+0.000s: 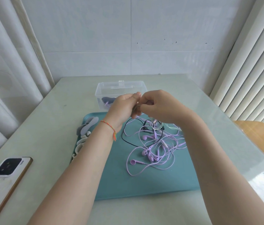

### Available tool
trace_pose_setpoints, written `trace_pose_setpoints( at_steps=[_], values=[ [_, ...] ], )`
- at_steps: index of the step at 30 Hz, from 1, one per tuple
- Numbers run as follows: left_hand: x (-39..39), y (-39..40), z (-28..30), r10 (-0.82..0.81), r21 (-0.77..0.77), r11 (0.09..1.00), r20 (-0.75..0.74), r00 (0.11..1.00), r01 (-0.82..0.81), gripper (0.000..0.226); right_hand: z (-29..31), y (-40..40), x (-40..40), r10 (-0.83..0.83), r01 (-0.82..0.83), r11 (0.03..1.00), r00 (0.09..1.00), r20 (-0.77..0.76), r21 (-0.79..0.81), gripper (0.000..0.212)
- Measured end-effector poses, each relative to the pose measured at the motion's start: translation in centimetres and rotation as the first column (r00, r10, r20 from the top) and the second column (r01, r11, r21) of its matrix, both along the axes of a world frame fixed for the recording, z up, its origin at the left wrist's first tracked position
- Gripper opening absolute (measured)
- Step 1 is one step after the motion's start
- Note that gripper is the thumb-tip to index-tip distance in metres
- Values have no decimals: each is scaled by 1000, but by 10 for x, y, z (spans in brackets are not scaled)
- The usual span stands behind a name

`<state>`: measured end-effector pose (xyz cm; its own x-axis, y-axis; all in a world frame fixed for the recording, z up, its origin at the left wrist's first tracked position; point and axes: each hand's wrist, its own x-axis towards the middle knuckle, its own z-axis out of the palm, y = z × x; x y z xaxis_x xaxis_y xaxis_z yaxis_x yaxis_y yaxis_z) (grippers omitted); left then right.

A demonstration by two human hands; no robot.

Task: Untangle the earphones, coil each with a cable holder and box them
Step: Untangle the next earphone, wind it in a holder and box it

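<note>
A tangle of purple earphones (154,153) lies on the teal tray (128,184), mixed with a black cable (128,140) and a pale green one (173,127). Above the tray's far edge, my left hand (124,104) and my right hand (157,104) meet, both pinching a thin pale cable (151,120) that hangs down into the tangle. Behind them stands a clear plastic box (120,88) with a dark coiled item (107,99) inside. Grey and white cable holders (87,127) lie at the tray's left edge.
A phone (6,174) lies face down on the table at the near left. Curtains hang on the left, blinds on the right, and a wooden surface (257,132) sits past the table's right edge.
</note>
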<state>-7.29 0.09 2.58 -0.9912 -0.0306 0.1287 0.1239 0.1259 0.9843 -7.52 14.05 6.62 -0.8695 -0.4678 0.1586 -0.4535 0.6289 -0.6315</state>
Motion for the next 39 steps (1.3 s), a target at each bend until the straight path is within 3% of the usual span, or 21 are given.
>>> trace_pose_setpoints(
  at_steps=[5,9,12,20,27,29,31,33,36,39],
  values=[
    [1,0,2,-10,-24,1000,108,994,12,38,-2,1,-4,-31,31,999,999,-37,9,9],
    [3,-2,5,-123,-146,977,195,973,153,50,-4,7,-9,-77,81,995,994,-76,54,8],
    [5,-6,6,-189,-203,950,229,955,236,36,-4,14,-11,-55,56,998,998,-30,27,8],
    [-2,-11,-6,16,-378,925,170,985,50,31,-9,33,-22,-64,67,997,994,91,-37,11],
    [-9,-22,-16,247,-520,839,102,964,-160,32,-12,48,-36,-271,287,931,958,98,-226,14],
    [-11,-24,-18,276,-519,834,97,956,-188,32,-17,54,-42,-429,423,881,903,19,-214,15],
    [-12,-24,-18,315,-547,808,91,945,-217,29,-22,59,-47,-609,598,793,775,-172,-112,18],
    [-13,-25,-19,351,-586,774,82,933,-240,28,-25,59,-47,-665,691,723,691,-283,-11,27],
    [-13,-27,-19,366,-634,735,71,928,-241,33,-26,57,-46,-651,699,713,692,-311,63,32],
    [-9,-23,-12,264,-653,745,104,959,-134,30,-27,48,-48,-518,538,843,815,-258,8,32]
  ],
)
